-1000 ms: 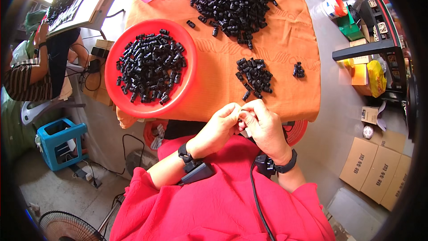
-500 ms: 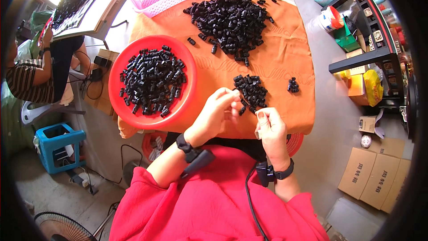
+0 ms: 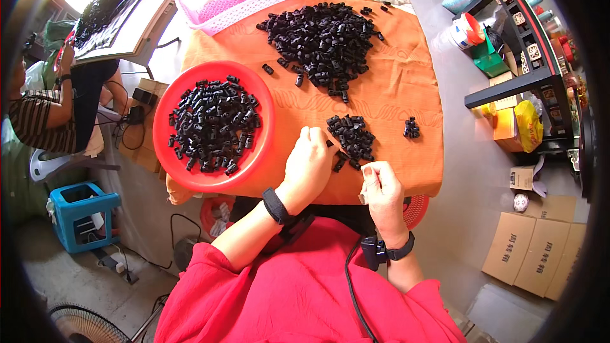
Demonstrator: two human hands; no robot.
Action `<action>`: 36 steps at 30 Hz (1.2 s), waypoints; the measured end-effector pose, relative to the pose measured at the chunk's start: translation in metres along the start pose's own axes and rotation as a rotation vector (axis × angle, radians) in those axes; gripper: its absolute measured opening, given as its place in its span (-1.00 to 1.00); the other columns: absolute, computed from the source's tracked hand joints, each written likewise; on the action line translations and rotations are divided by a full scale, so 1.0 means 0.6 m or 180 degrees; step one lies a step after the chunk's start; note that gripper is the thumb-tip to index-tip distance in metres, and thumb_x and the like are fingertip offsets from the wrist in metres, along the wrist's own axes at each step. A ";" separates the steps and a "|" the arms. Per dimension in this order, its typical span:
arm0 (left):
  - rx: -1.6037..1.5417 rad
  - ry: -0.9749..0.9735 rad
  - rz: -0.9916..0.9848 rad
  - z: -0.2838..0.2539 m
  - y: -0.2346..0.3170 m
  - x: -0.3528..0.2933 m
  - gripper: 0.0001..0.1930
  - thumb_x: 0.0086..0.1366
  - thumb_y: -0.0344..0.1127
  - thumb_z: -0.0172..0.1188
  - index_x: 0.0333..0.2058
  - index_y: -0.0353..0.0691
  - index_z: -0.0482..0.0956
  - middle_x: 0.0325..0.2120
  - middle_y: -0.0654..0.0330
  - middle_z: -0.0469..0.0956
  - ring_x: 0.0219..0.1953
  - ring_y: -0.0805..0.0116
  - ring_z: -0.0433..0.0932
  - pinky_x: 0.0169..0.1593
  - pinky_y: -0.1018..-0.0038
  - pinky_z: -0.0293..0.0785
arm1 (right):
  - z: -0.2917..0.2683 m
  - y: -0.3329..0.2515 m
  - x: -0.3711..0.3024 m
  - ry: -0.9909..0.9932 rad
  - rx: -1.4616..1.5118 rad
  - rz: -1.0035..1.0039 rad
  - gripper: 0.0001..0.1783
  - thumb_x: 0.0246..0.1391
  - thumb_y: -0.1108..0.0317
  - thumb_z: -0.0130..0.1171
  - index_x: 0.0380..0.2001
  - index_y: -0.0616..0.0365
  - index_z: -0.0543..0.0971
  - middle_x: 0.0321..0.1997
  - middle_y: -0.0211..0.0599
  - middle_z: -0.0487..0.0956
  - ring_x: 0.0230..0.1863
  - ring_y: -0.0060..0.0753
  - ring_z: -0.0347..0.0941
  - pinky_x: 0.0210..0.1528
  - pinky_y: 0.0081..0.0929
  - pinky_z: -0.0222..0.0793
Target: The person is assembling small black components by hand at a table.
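Note:
My left hand point(image 3: 309, 168) is turned back upward, its fingers curled at the left edge of a small heap of black cylindrical plastic pieces point(image 3: 353, 137). One black piece point(image 3: 330, 143) shows right at its fingertips; whether they grip it is hidden. To the right, just below that heap, my right hand point(image 3: 383, 195) is closed in a pinch. Something small and pale point(image 3: 363, 199) shows at its lower fingers, too little to name. Left of my hands, a round red basin point(image 3: 269, 130) holds many of the same black pieces.
A large pile of black pieces point(image 3: 321, 44) lies farther back on the orange cloth point(image 3: 406, 82), a tiny cluster point(image 3: 412, 128) at right. Behind stands a pink basket point(image 3: 244, 9). At far left, a person point(image 3: 54, 111) sits by another table; a blue stool point(image 3: 82, 213) stands nearer.
My left hand has turned palm down and its fingers have drawn closed by the small heap. The right hand stays pinched and sits slightly lower in view. The whole view has shifted a little.

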State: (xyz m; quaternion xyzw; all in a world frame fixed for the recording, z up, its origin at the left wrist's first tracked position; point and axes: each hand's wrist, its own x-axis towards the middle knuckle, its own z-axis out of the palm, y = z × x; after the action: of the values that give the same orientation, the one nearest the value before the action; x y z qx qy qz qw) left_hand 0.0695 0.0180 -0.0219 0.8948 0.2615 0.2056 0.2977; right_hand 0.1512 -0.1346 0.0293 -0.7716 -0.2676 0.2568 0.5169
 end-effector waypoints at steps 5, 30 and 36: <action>-0.0978 0.0176 -0.0610 -0.018 0.003 -0.012 -0.75 0.27 -0.36 0.28 -0.24 -0.35 0.40 -0.38 0.05 0.48 -0.41 0.10 0.51 -0.28 0.30 0.52 | 0.003 -0.003 0.000 0.0040 -0.0007 -0.0078 -0.89 0.34 0.41 0.07 -0.29 0.20 0.48 -0.60 -0.48 0.40 -0.66 -0.71 0.30 -0.60 -0.61 0.36; -0.6568 -0.1643 -0.2215 -0.041 0.009 -0.077 -0.75 0.36 -0.18 0.23 -0.13 -0.19 0.52 -0.22 0.27 0.56 -0.25 0.52 0.49 -0.14 0.56 0.40 | 0.024 -0.027 -0.012 -0.0155 -0.1119 -0.1670 -0.79 0.05 0.49 0.33 -0.27 0.13 0.50 -0.49 -0.29 0.57 -0.61 -0.26 0.43 -0.50 -0.31 0.35; -0.6183 -0.1607 -0.2334 -0.040 0.006 -0.084 -0.77 0.36 -0.14 0.23 -0.18 -0.14 0.50 -0.21 0.30 0.55 -0.22 0.54 0.51 -0.11 0.58 0.45 | 0.024 -0.046 -0.015 -0.0295 -0.0833 -0.1268 -0.64 0.00 0.50 0.36 -0.09 0.19 0.54 -0.49 -0.29 0.56 -0.56 -0.26 0.47 -0.47 -0.37 0.40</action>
State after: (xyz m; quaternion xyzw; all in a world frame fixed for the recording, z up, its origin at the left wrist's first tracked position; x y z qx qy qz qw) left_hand 0.0191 -0.0042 -0.0124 0.1576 0.1696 0.0325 0.9723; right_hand 0.1312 -0.1223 0.0513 -0.7514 -0.4689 0.1480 0.4401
